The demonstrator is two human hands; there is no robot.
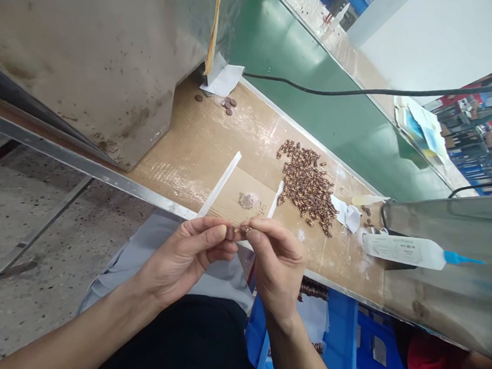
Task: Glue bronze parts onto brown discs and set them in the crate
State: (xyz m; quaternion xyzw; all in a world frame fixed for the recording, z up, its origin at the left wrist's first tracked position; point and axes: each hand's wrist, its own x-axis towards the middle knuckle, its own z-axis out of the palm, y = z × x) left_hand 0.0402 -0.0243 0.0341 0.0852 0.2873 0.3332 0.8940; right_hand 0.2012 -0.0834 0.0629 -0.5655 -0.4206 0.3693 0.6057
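Observation:
My left hand (190, 254) and my right hand (278, 260) meet over the near edge of the bench, fingertips almost touching. Between them is a small brown and copper-coloured part (237, 232), pinched from both sides by thumbs and forefingers. Fingers cover much of it, so its exact kind cannot be made out. Just beyond the hands, a small clear round dish (249, 200) stands on a cardboard patch, with tiny specks scattered beside it. Farther right lies a large pile of similar small brown and copper-coloured parts (307, 183).
A white bottle with a blue nozzle (405, 251) lies at the right. Several brown discs (230, 103) lie near the back left. A stained metal box (90, 55) fills the left side. Below the bench is a blue crate (339, 331); a black cable (320, 91) crosses behind.

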